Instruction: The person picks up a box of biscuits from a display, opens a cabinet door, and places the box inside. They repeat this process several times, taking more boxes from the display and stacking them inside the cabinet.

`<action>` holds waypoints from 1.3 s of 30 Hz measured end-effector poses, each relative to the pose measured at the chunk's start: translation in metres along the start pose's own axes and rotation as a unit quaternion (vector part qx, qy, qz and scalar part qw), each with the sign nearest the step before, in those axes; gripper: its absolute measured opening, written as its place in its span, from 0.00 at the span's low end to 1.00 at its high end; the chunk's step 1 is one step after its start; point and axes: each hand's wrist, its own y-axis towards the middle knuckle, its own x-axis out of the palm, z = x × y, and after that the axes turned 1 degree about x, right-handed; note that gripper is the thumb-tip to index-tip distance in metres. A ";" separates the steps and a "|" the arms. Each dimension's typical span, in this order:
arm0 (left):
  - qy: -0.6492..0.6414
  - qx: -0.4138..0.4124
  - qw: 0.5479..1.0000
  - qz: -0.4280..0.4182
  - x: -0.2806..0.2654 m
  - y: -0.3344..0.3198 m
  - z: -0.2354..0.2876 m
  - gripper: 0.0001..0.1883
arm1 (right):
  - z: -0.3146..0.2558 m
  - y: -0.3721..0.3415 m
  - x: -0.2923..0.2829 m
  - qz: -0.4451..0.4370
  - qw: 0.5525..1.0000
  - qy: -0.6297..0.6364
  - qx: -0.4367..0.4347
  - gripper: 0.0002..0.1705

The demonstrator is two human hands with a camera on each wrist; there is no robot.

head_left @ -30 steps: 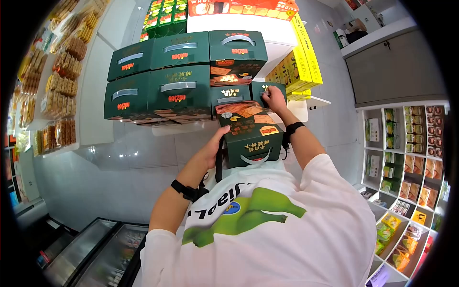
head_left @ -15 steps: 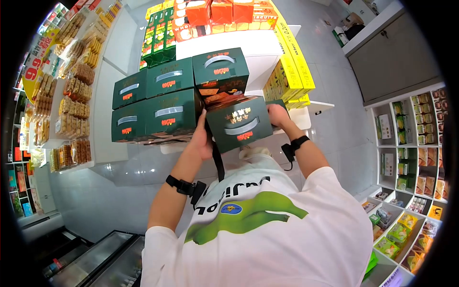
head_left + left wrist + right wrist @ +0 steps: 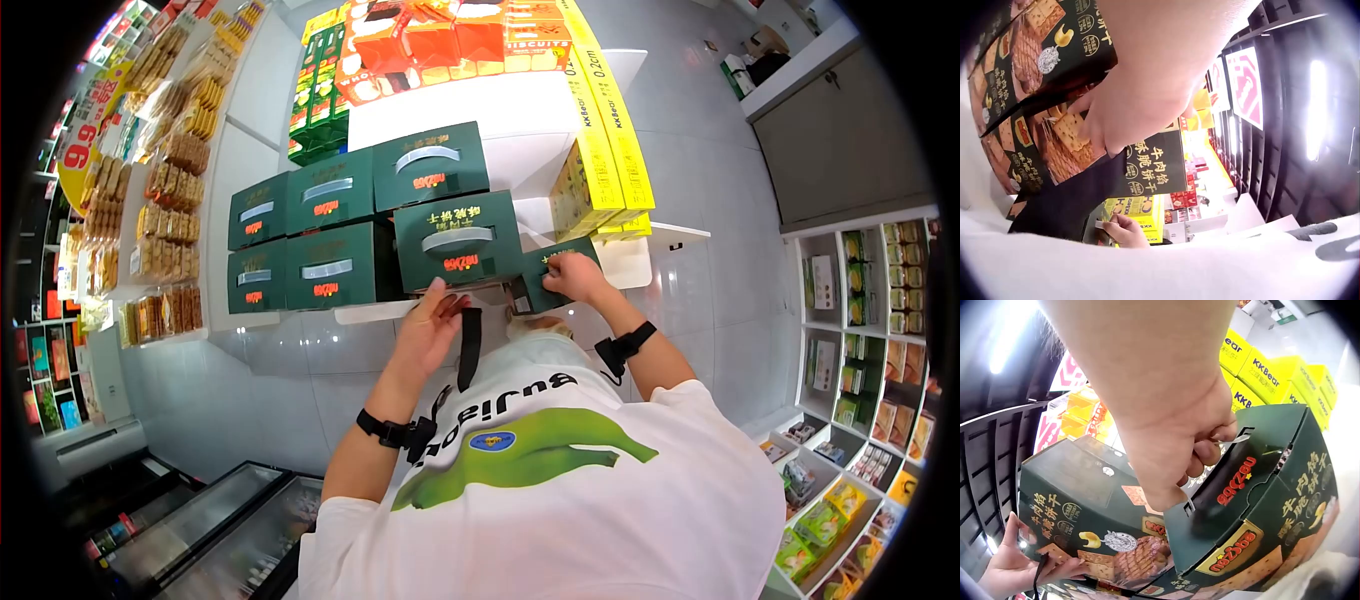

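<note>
My right hand (image 3: 575, 277) grips the pale strap handle of a dark green biscuit carton (image 3: 545, 300), its fingers curled under the strap in the right wrist view. This carton (image 3: 1254, 494) sits turned at an angle beside another green biscuit carton (image 3: 460, 240), which stands upright at the right end of the front row. At that carton's lower front, my left hand (image 3: 430, 325) touches the face with extended fingers. In the left wrist view, the left fingers (image 3: 1092, 134) lie against the printed biscuit picture.
Several matching green cartons (image 3: 330, 265) stand in two rows to the left. Behind them is a white display stand (image 3: 450, 110) with red biscuit boxes (image 3: 450, 45). Yellow boxes (image 3: 600, 150) line the right side. Packaged snacks (image 3: 175, 215) fill a shelf at left.
The upright carton has gone from against my body forward and left to the front row's right end. My right hand has drawn its carton nearer; my left hand has slid to the upright carton's lower front.
</note>
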 end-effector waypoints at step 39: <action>0.732 0.179 0.536 -0.380 0.128 -0.085 -0.329 0.12 | 0.102 -0.495 -0.006 0.377 0.910 0.130 0.118 0.15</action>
